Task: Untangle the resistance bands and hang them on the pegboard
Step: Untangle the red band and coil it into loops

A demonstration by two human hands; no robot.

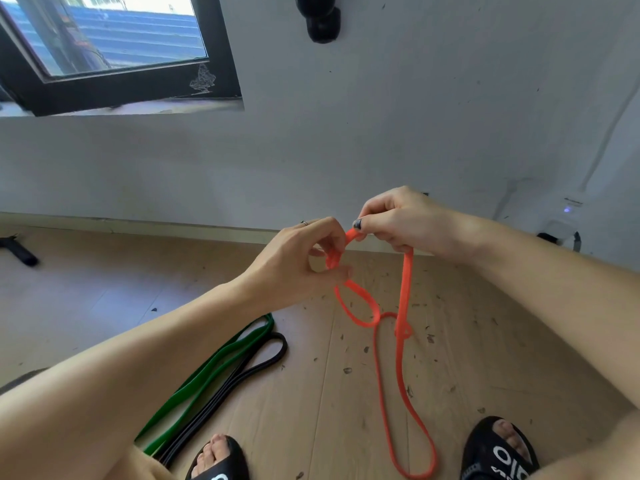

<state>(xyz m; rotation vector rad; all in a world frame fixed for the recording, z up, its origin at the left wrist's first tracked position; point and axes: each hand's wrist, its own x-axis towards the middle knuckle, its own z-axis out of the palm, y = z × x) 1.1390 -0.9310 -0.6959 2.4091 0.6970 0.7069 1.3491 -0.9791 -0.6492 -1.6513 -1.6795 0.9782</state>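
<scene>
An orange resistance band (pixel 404 292) hangs knotted between my hands, in front of the white wall. My left hand (pixel 294 268) pinches a tangled knot near the band's top. My right hand (pixel 401 220) pinches the strand just to the right of it and a little higher. Below my hands the band forms a small loop, a second knot (pixel 403 331) and a long loop that reaches down to the floor between my feet. A green band (pixel 207 370) and a black band (pixel 242 374) lie side by side on the wooden floor at lower left. No pegboard is in view.
Small dark scraps litter the wooden floor (pixel 346 393). My feet in black sandals (pixel 498 452) stand at the bottom edge. A window (pixel 104 46) is at upper left, a black fixture (pixel 320 19) is on the wall above, and a dark object (pixel 20 252) lies at far left.
</scene>
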